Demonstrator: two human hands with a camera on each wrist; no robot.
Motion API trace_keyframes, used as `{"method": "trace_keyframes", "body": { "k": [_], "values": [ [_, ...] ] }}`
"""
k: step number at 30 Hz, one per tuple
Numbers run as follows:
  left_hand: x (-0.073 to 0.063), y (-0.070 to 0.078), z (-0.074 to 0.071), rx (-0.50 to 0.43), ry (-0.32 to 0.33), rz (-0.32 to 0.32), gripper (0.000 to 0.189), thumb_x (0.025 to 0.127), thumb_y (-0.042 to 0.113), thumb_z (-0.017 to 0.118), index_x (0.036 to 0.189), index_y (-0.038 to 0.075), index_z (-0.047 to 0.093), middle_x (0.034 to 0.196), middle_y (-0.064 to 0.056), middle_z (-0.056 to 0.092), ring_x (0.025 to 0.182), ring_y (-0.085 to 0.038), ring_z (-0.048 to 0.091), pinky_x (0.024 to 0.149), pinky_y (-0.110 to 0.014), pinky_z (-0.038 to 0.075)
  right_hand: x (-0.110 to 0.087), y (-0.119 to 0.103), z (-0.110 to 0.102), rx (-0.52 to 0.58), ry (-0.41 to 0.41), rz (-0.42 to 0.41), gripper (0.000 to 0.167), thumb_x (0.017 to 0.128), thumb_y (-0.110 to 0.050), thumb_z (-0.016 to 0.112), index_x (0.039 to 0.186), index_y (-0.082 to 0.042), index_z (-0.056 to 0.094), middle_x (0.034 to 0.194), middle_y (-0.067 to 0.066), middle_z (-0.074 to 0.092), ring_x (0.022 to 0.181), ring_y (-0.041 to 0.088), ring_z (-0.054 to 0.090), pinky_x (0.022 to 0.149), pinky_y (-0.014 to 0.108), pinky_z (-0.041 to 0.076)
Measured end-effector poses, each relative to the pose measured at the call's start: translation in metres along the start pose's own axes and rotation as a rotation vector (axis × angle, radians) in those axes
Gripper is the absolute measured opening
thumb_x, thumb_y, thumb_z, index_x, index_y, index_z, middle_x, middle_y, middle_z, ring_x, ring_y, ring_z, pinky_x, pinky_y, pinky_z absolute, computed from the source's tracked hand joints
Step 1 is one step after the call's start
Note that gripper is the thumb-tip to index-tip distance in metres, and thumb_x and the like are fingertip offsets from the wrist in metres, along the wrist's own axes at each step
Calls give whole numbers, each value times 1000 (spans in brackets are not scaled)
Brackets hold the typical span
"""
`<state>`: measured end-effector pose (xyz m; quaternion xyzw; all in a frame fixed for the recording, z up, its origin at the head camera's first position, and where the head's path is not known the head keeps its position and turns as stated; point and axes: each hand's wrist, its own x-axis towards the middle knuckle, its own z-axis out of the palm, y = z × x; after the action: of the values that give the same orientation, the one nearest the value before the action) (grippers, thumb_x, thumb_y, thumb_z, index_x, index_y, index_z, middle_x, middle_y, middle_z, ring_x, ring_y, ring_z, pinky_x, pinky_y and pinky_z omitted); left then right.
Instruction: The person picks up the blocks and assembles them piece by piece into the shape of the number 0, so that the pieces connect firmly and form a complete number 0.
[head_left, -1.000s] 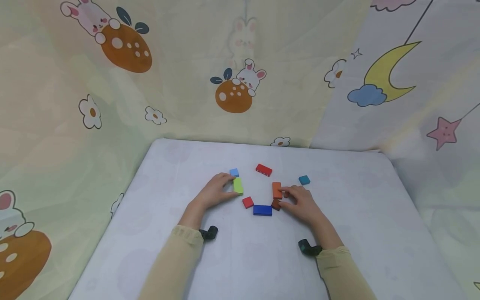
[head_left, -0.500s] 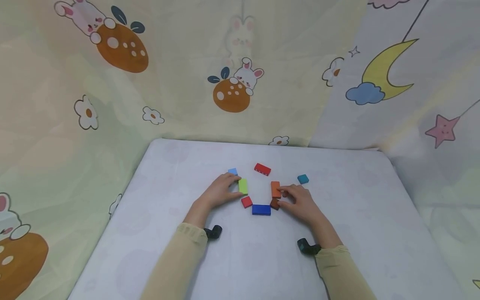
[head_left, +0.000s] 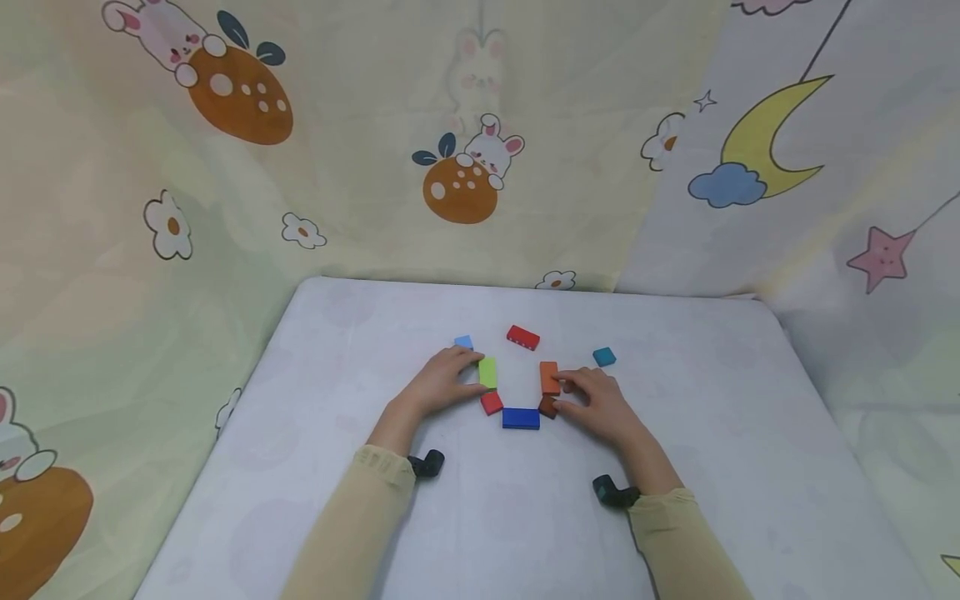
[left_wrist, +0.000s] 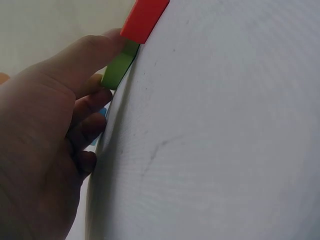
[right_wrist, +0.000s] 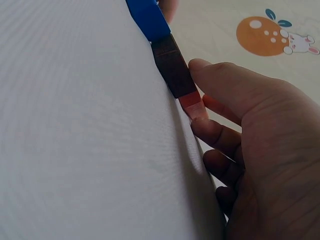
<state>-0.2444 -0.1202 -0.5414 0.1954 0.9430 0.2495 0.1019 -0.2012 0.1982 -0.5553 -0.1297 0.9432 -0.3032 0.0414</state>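
Note:
In the head view, my left hand pinches a lime-green block between thumb and fingers. The near end of that block meets a small red block. My right hand holds an orange block at its right side, the thumb beside a small brown block at its near end. A long blue block lies between the red and brown ones, forming a U shape open at the far side. The left wrist view shows the green block at the fingertips, flat on the table.
Beyond the U lies a long red block with white dots. A light-blue block sits just past my left fingers, and a teal block is behind my right hand. Patterned cloth hangs around the white table.
My left hand has moved right with the green block, from beside the light-blue block to the red block. The right hand stays at the orange and brown blocks.

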Motion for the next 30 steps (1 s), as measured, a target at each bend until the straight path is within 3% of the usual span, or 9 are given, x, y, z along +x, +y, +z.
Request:
{"method": "trace_keyframes", "body": {
  "k": [30],
  "values": [
    [-1, -5, 2, -35, 6, -3, 66, 89, 52, 68, 147, 28, 48, 149, -1, 47, 142, -24, 40, 116, -44, 35, 2, 1, 1, -12, 3, -6, 53, 87, -43, 73, 135, -28, 58, 104, -6, 60, 108, 18, 48, 99, 47, 40]
  ]
}}
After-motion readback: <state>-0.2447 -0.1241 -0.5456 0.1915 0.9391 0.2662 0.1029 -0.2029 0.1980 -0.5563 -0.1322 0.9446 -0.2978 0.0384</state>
